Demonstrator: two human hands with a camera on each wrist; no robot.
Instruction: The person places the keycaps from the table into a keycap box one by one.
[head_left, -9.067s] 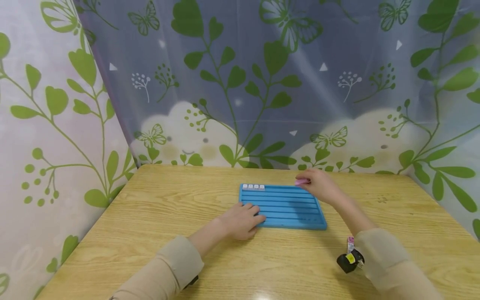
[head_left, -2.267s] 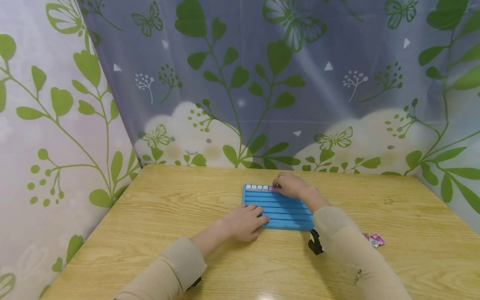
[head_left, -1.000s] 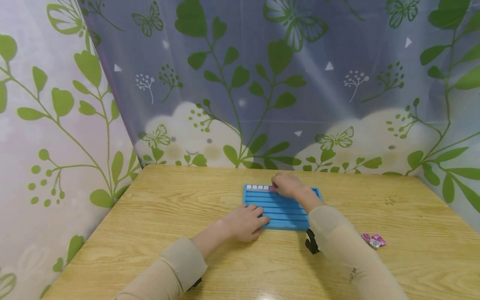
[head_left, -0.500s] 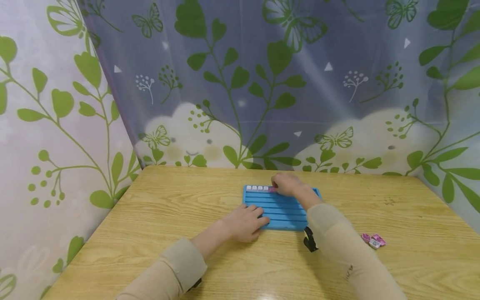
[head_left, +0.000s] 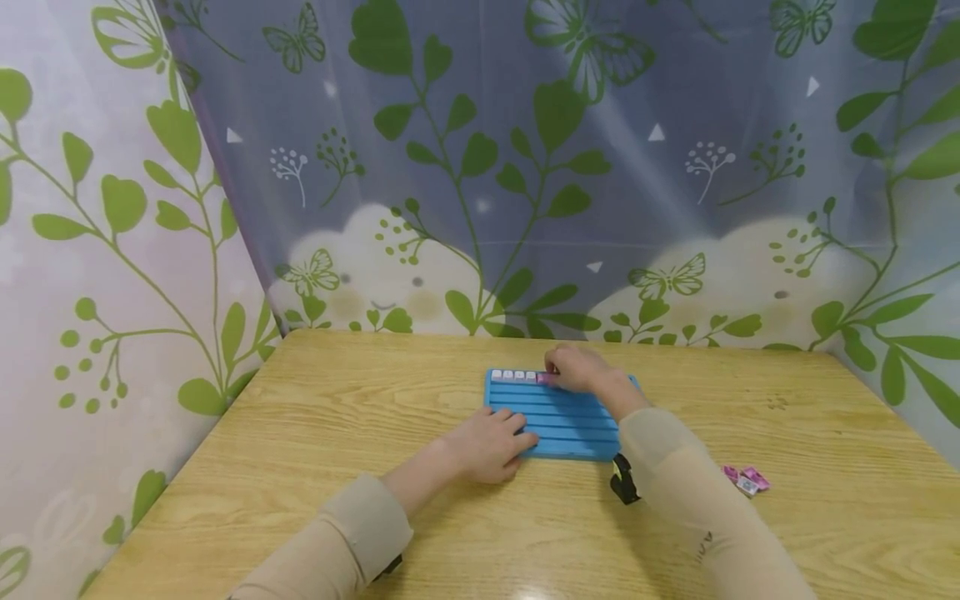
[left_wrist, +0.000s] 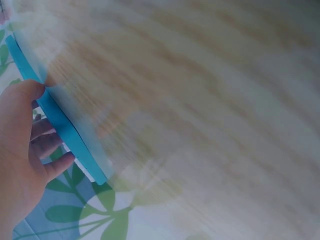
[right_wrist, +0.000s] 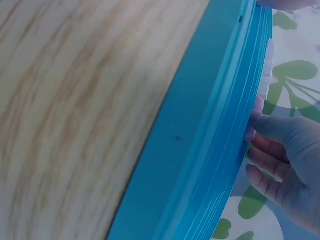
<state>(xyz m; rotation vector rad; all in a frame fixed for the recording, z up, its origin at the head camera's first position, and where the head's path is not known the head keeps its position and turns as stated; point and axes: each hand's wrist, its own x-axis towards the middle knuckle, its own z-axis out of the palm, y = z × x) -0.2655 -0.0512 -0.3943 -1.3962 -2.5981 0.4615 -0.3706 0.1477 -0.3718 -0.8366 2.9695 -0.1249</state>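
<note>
We see that the right hand (head_left: 576,369) has moved left from the far right corner of the blue tray (head_left: 570,429), and a pink piece (head_left: 545,378) now sits beside the four white pieces (head_left: 513,376) in the top row; the right sleeve (head_left: 678,458) has swung across the near right corner, bringing the small pile (head_left: 746,481) it partly hid into our view

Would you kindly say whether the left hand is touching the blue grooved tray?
Touching; the left wrist view shows the left hand with its thumb against the blue grooved tray.
</note>
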